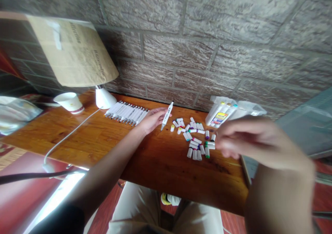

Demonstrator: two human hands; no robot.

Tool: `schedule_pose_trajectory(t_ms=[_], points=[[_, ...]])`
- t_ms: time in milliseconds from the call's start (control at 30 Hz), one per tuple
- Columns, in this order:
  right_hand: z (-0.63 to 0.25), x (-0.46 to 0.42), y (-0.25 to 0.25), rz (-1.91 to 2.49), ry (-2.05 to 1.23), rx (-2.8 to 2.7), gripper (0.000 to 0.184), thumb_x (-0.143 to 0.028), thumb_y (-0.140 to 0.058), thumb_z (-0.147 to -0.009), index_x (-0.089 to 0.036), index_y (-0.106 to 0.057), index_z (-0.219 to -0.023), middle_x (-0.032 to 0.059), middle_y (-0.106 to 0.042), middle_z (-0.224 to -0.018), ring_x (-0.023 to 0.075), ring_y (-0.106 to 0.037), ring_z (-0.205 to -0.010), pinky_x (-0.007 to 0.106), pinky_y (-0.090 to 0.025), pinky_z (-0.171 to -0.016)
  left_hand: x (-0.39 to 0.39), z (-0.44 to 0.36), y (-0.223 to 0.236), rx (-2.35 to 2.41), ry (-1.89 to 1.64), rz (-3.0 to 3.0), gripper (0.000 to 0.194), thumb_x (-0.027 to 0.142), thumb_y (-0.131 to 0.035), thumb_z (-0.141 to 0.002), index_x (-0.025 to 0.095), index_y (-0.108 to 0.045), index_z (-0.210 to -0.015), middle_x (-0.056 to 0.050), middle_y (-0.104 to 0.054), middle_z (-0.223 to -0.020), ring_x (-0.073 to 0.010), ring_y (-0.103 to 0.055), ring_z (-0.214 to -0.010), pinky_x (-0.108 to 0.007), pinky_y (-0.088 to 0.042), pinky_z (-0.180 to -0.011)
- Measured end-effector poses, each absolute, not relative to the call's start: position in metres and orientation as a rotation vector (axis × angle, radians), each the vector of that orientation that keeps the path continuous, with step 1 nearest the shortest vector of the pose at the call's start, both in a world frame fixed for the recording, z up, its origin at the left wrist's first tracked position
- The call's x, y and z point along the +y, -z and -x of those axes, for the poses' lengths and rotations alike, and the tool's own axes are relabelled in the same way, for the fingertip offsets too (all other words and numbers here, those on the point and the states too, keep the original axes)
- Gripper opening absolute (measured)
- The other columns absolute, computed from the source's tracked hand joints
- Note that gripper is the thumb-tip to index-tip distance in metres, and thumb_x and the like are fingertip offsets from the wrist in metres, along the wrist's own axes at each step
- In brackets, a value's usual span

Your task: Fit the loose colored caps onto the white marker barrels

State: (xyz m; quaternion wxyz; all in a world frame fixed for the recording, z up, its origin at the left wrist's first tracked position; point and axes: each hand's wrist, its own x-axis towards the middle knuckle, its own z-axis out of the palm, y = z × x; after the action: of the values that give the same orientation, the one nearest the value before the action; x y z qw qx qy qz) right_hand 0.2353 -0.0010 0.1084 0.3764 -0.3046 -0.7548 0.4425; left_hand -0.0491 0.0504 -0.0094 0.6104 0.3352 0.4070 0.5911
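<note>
My left hand [153,120] grips a white marker [167,116] above the table, its dark tip pointing down and no cap on that end. To its left, a row of white markers [126,113] lies side by side. Loose marker caps [196,153], white with coloured ends, are scattered between my two hands. My right hand [249,142], smeared by motion, is raised at the right of the caps with its fingers curled together. Whatever those fingers hold, if anything, is hidden. Behind them stands a clear plastic case [220,113] with several markers in it.
A lamp [103,97] with a paper shade and a paper cup [69,102] occupy the table's left part. The lamp's white cord [68,133] runs over the front edge. A stone-block wall [166,50] borders the wooden table [166,171] at the back.
</note>
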Motion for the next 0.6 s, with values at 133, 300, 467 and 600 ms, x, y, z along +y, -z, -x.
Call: schedule_pose_trajectory(t_ms=[133,300,467,600], points=[[-0.196,0.037,-0.047,0.934,-1.104,-1.817,0.042,-0.060,-0.071,-0.083,-0.019,-0.070,-0.073,-0.0008,-0.058,-0.057,0.0094,-0.044,-0.047,0.025,-0.034,-0.045,0.048,0.044,0.006,0.925,-1.315,-0.780,0.023,0.019,-0.083,-0.071,0.015,-0.074,-0.092,-0.006,-0.078,-0.080,-0.0155,-0.073,-0.077,-0.024,-0.053,-0.071],[-0.174,0.049,0.017,1.018,-1.114,-1.587,0.048,-0.063,-0.068,-0.083,-0.016,-0.074,-0.088,0.0006,-0.063,-0.065,0.0115,-0.048,-0.053,0.027,-0.039,-0.052,0.041,0.034,0.006,0.862,-1.247,-0.890,0.040,0.031,-0.092,-0.063,0.016,-0.076,-0.097,-0.006,-0.079,-0.085,-0.0174,-0.073,-0.080,-0.028,-0.055,-0.076],[-0.174,0.034,0.010,0.836,-1.297,-1.504,0.047,-0.054,-0.076,-0.081,-0.017,-0.073,-0.109,-0.0036,-0.058,-0.063,0.0077,-0.041,-0.049,0.024,-0.033,-0.047,0.032,0.024,0.007,0.851,-1.166,-1.097,0.039,0.038,-0.090,-0.068,0.018,-0.077,-0.099,-0.004,-0.077,-0.089,-0.0146,-0.070,-0.079,-0.026,-0.053,-0.076],[-0.173,0.033,0.005,0.666,-1.365,-1.519,0.033,-0.047,-0.080,-0.080,-0.018,-0.075,-0.095,-0.0061,-0.051,-0.059,0.0062,-0.038,-0.049,0.023,-0.029,-0.047,0.026,0.018,0.008,0.807,-1.124,-1.226,0.030,0.032,-0.091,-0.068,0.016,-0.072,-0.085,0.000,-0.072,-0.079,-0.0104,-0.065,-0.072,-0.022,-0.050,-0.070]])
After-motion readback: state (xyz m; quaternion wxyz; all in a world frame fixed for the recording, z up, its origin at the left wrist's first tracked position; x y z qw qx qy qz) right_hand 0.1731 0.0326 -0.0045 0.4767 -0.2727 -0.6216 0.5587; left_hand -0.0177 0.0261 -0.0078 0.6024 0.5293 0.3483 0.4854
